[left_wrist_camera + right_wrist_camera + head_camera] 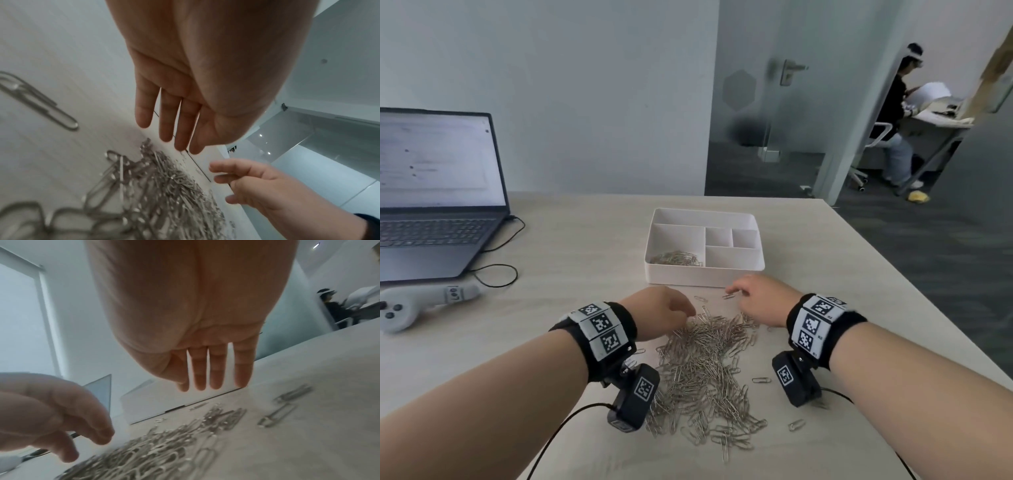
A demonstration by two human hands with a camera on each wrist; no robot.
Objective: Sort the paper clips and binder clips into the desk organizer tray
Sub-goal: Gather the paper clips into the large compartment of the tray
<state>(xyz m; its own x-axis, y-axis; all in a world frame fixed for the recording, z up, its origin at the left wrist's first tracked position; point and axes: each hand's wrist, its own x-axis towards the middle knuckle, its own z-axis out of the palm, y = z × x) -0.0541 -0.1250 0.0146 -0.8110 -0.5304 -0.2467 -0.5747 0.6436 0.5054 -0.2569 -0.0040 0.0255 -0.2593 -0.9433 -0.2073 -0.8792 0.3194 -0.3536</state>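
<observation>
A big heap of silver paper clips [709, 370] lies on the table in front of me. Beyond it stands the white organizer tray [702, 275]; its front left compartment holds a small bunch of paper clips [676, 258], and the other compartments look bare. My left hand [664, 311] hovers over the heap's far left edge, fingers extended [172, 129], holding nothing. My right hand [756, 298] hovers at the heap's far right, close to the tray's front wall, fingers straight [213, 374] and empty. I see no binder clips.
An open laptop [438, 192] sits at the far left with a grey controller [421, 305] and a black cable [500, 270] beside it. Stray clips [761, 380] lie right of the heap. The table's right edge runs diagonally; a person [893, 120] sits far behind.
</observation>
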